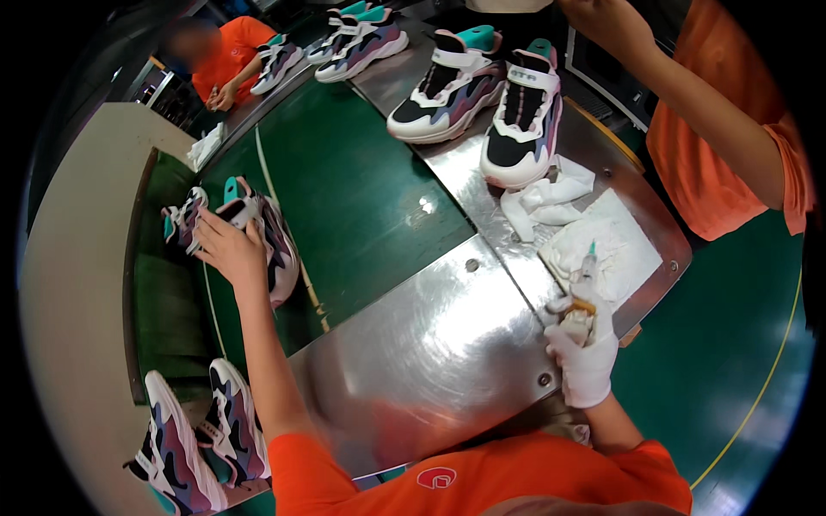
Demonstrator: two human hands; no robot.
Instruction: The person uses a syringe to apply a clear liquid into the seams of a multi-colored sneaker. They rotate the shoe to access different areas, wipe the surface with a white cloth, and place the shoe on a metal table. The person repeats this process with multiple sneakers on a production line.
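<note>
My bare left hand [231, 247] is at a sneaker [280, 249] in white, black, purple and pink with a teal lining. Its fingers are spread beside the shoe's strap, with the thumb apart; whether they press on the shoe is hard to tell. A second sneaker [183, 219] of the same pattern stands just left of those fingers. In a white glove, my right hand [585, 344] is closed around a clear syringe [588, 279] with a green tip pointing up and away. The syringe is over a white sheet [628, 245] at the metal table's right end.
A pair of sneakers [520, 125] stands on the metal tabletop [413, 327], near crumpled white cloth [551, 202]. Green belt [344, 181] runs alongside. More sneakers [176, 447] are at lower left and others [361, 47] at the far end. Co-workers [723, 129] in orange stand at far right and far left.
</note>
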